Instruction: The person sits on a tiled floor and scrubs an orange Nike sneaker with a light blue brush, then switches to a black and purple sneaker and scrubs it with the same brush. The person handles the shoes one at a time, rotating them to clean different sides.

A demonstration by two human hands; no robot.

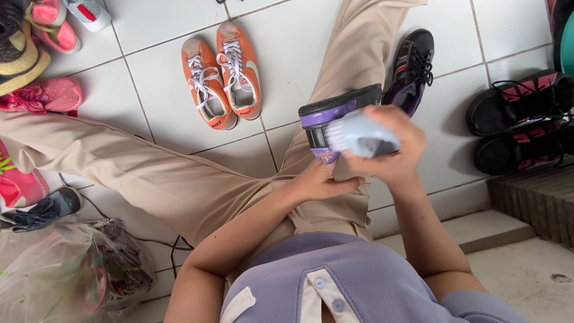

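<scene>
My left hand [323,179] holds a black and purple shoe [335,113] from below, sole edge turned up, above my lap. My right hand [394,146] grips a pale blue brush [362,136] whose white bristles press against the shoe's side. I sit on a white tiled floor with both legs in beige trousers spread apart. The matching black and purple shoe [412,69] lies on the floor beside my right leg.
A pair of orange sneakers [221,75] stands between my legs. Black and pink sandals [523,122] lie at the right by a doormat [535,200]. Pink shoes [51,96], a dark shoe [42,212] and a clear plastic bag [66,272] crowd the left side.
</scene>
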